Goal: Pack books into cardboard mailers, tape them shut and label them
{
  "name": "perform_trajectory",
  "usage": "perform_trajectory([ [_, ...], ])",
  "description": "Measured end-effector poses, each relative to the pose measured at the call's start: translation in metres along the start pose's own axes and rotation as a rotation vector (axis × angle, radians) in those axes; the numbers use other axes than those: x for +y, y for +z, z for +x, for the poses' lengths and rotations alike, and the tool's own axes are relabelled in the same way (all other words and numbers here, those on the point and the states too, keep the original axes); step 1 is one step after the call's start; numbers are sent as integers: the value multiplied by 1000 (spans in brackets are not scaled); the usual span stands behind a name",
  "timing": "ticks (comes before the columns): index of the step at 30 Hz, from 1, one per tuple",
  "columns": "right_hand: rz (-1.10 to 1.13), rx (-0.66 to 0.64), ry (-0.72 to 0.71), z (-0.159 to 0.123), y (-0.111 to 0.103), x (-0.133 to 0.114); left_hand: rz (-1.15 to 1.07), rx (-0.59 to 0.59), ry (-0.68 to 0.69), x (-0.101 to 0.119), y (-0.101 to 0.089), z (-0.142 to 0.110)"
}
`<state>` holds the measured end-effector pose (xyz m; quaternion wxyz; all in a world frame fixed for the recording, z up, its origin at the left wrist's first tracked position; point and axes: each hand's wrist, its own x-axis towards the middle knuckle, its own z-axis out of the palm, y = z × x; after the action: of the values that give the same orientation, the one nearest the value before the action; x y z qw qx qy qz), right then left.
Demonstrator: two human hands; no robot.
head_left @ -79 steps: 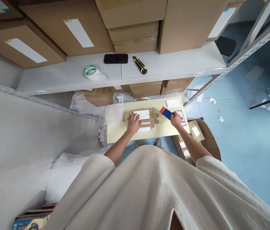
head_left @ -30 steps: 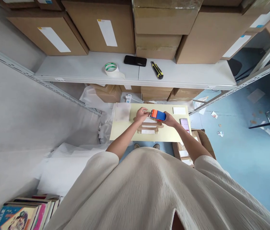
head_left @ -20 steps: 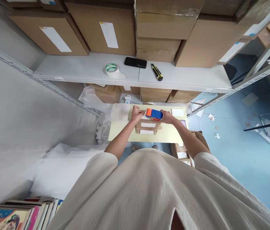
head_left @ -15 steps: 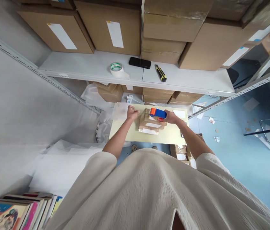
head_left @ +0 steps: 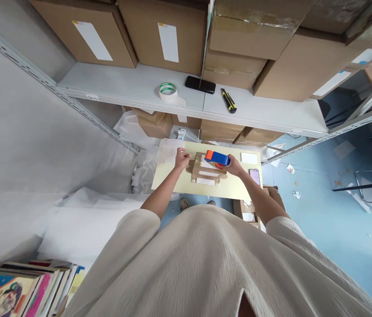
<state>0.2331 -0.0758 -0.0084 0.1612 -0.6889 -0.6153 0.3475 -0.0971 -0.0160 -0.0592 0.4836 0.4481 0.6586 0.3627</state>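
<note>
A flat brown cardboard parcel with white labels lies on a pale yellow table. My right hand is closed round a blue and orange tape dispenser, held over the parcel's far edge. My left hand is closed in a pinch just left of the parcel, apparently on the tape end, which is too thin to make out.
On the white shelf beyond the table lie a tape roll, a black phone and a yellow utility knife. A phone and a white card lie on the table's right. An open carton stands below right; books are stacked at bottom left.
My right hand lifted the dispenser from the table's right side to the parcel's far edge. My left hand left the parcel's top and pinched beside the dispenser, then drew leftward.
</note>
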Motion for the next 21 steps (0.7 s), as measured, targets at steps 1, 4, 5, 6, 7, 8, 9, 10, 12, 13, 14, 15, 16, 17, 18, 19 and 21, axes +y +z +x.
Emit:
perform_trajectory([
  [1, 9, -5, 12, -1, 0, 0, 0, 2, -13, 1, 0, 1],
  [4, -14, -31, 26, -3, -3, -7, 2, 7, -39, 0, 0, 3],
  [5, -38, -48, 29, -3, -5, -10, 6, 7, -44, -1, 0, 4],
  [6, -67, -68, 35, -2, -7, -14, 11, 6, -51, -3, 0, 5],
  [7, -99, -90, 44, -1, -9, -17, 15, 7, -59, -5, 0, 6],
  [8, -131, -110, 52, 0, -10, -20, 16, 8, -68, -8, 0, 6],
  [9, -162, -127, 57, 2, -12, -24, 14, 10, -77, -12, 1, 6],
  [10, -194, -139, 57, 3, -13, -27, 10, 14, -85, -15, 1, 6],
  [12, -260, -152, 48, 6, -14, -32, -2, 21, -100, -23, 1, 6],
  [13, -292, -158, 45, 7, -14, -35, -9, 23, -107, -27, 2, 6],
  [14, -320, -165, 46, 9, -13, -37, -15, 24, -114, -31, 2, 6],
  [15, -343, -174, 50, 10, -13, -39, -21, 24, -120, -34, 3, 5],
  [16, -360, -181, 55, 11, -13, -42, -28, 25, -125, -37, 4, 5],
  [17, -372, -188, 61, 11, -12, -44, -34, 26, -130, -40, 4, 5],
  [18, -381, -193, 67, 12, -12, -45, -41, 27, -135, -43, 5, 4],
  [19, -390, -198, 73, 13, -11, -47, -47, 27, -138, -45, 6, 4],
  [21, -411, -211, 85, 14, -10, -49, -55, 26, -148, -50, 8, 3],
])
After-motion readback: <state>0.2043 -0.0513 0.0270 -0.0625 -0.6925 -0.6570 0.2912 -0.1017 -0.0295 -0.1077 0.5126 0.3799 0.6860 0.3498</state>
